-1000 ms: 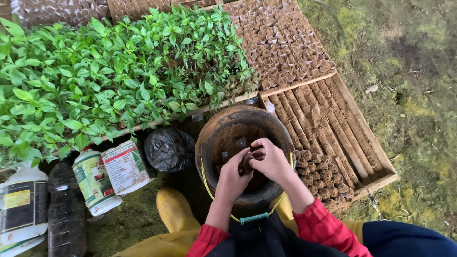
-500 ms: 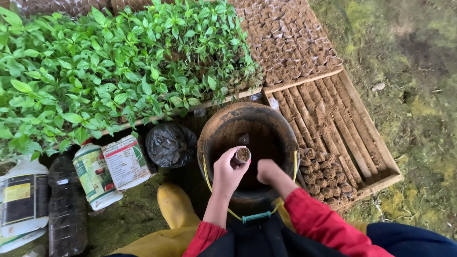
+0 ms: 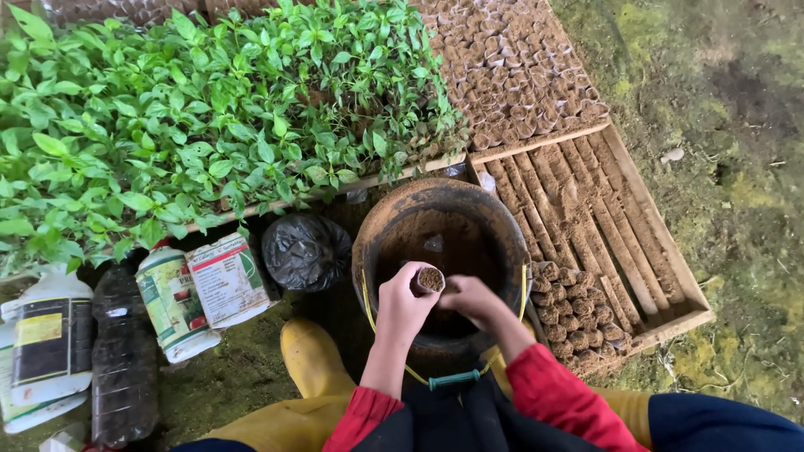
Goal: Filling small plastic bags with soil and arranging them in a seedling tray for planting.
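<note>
My left hand (image 3: 404,305) is closed around a small seedling pot (image 3: 430,279) filled with brown soil, held upright over a large dirty bucket (image 3: 385,230) of soil. My right hand (image 3: 471,300) reaches down into the bucket just right of the pot, fingers curled in the soil; what it holds cannot be seen. Both arms wear red sleeves.
A wooden tray (image 3: 662,243) to the right holds a few rows of filled pots (image 3: 574,314). Behind it lie many more filled pots (image 3: 511,67) and a bed of green seedlings (image 3: 193,125). A black bag (image 3: 306,251), jars (image 3: 197,293), bottles (image 3: 50,343) and my yellow boot (image 3: 314,360) lie left.
My right hand left the pot's top and dropped into the bucket soil. My left hand still holds the pot, now slightly lower and nearer me.
</note>
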